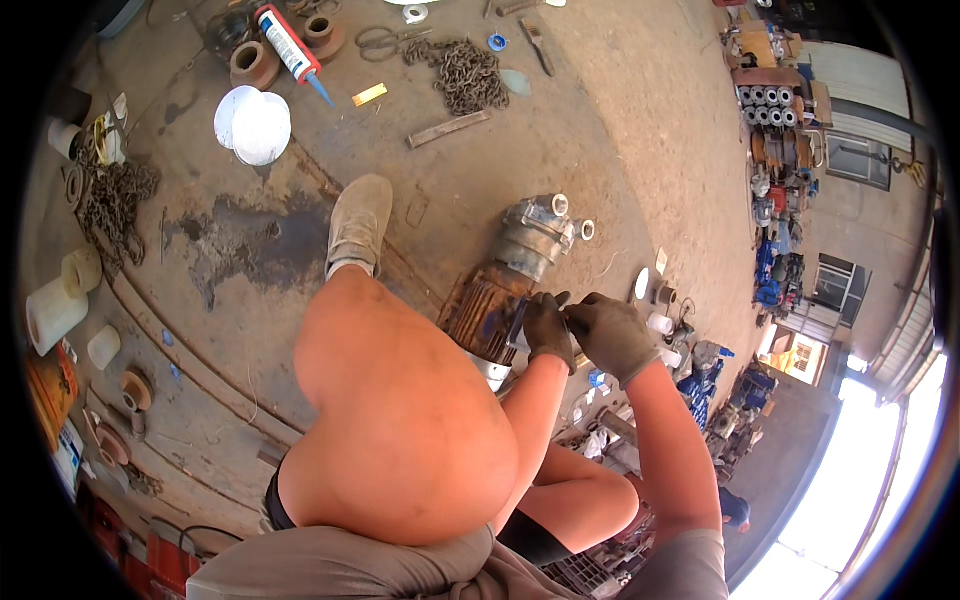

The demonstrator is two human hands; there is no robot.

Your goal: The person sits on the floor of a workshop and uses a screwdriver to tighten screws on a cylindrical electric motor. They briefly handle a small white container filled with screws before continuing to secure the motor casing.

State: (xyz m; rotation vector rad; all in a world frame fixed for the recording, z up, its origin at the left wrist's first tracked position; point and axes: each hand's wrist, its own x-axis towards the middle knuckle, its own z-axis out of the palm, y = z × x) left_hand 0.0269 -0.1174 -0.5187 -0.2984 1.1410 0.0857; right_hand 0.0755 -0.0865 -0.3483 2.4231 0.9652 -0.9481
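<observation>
A motor with a rusty, finned body (488,310) and a grey metal pump end (535,238) lies on the floor just right of my outstretched foot. My left hand (548,328), in a dark grey work glove, is at the side of the finned body with its fingers curled in. Close beside it, my right hand (612,338), gloved too, has thumb and fingers pressed together. The fingertips of both hands nearly meet next to the motor. What they hold, if anything, is too small and hidden to make out.
On the floor ahead are a rusty chain (465,80), a sealant cartridge (290,45), scissors (380,42), a brush (538,48), a flat bar (448,130) and white round lids (262,130). Another chain (115,205) and white rolls (57,312) lie left. Blue motors (702,385) stand right.
</observation>
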